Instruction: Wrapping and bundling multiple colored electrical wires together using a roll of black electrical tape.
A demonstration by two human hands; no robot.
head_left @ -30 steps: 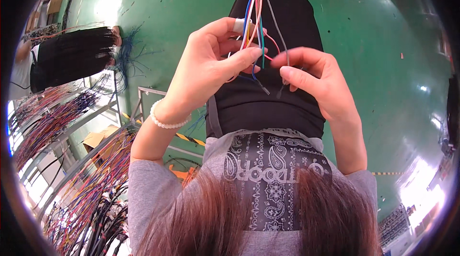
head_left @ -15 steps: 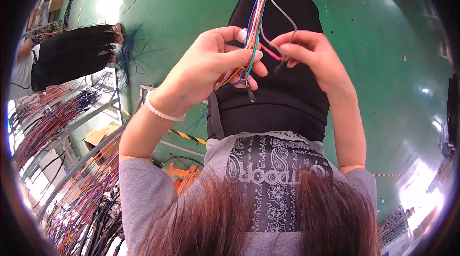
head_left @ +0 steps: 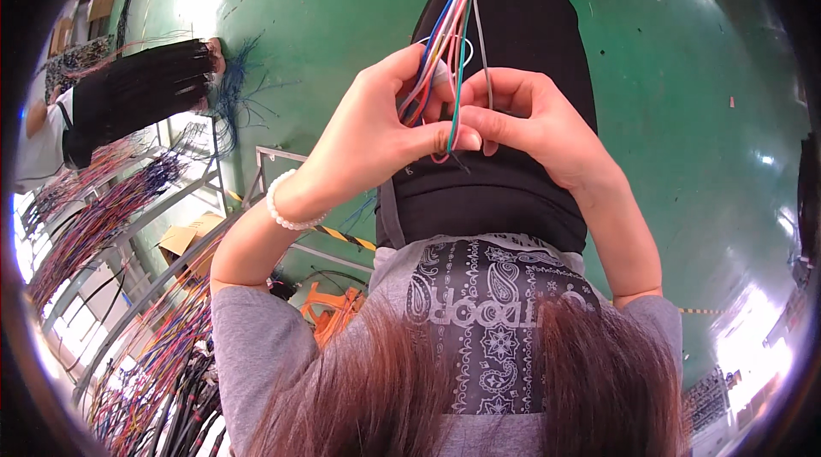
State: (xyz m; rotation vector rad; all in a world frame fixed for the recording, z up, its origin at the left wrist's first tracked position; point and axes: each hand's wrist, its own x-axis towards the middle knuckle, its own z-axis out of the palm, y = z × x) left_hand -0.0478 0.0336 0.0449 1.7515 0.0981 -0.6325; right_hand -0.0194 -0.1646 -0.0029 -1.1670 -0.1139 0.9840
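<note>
A bundle of thin coloured wires [head_left: 451, 25] hangs down from the top of the view, over my black trousers. My left hand [head_left: 376, 128] is closed around the lower part of the bundle, thumb pressed across the strands. My right hand [head_left: 534, 123] meets it from the right and pinches a few strands, among them a grey wire [head_left: 483, 51] and a green one. The wire ends poke out just below my fingers. A white bead bracelet [head_left: 282, 209] sits on my left wrist.
Racks hung with many coloured wire harnesses [head_left: 94, 218] fill the left side. Another person in black [head_left: 128, 98] stands at the far left. A cardboard box [head_left: 184, 243], a metal frame [head_left: 274, 166] and an orange object [head_left: 329, 312] lie on the green floor [head_left: 684, 72].
Both hands have risen along the bundle and closed together; the right hand now pinches strands right against the left thumb, and the loose wire ends have been drawn in.
</note>
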